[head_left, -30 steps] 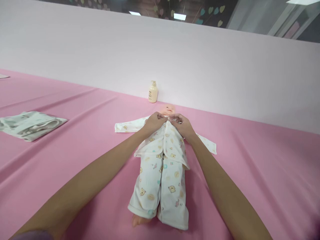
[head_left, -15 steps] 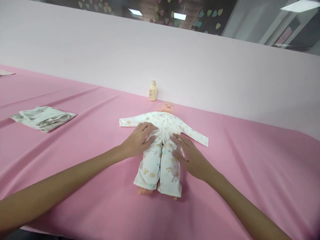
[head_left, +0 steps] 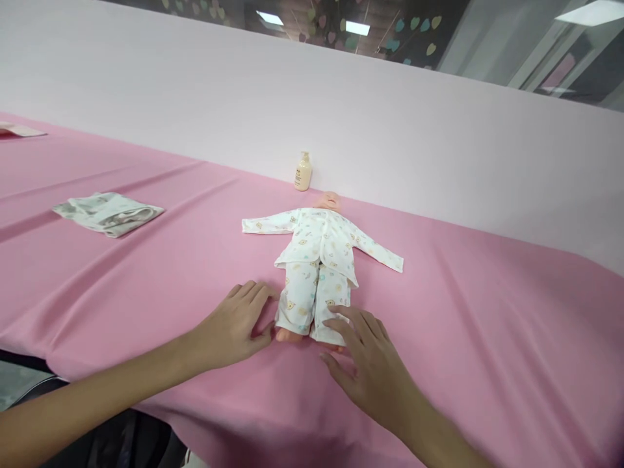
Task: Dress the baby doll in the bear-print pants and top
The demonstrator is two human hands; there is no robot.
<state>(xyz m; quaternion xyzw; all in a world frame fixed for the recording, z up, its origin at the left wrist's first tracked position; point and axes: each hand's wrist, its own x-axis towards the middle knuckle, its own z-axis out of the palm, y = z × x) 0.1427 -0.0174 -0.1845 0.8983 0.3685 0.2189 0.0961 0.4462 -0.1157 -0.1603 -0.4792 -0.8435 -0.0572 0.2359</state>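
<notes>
A baby doll point(head_left: 319, 263) lies on its back on the pink cloth, dressed in white pyjamas printed with small bears, sleeves spread wide. Its head point(head_left: 327, 200) points to the far wall and its bare feet point(head_left: 288, 335) point to me. My left hand point(head_left: 234, 325) lies flat on the cloth just left of the doll's feet, fingers stretched out. My right hand point(head_left: 368, 367) rests palm down with fingers spread, its fingertips at the hem of the right trouser leg. Neither hand holds anything.
A small cream pump bottle point(head_left: 303, 172) stands by the pale wall behind the doll's head. A folded pale green garment point(head_left: 108, 212) lies on the pink table cloth point(head_left: 487, 325) at the left. The table's near edge runs along the bottom left.
Both hands slid down from the doll's neck, over its chest and legs, to the feet. The camera pulled back, so the doll looks smaller and farther.
</notes>
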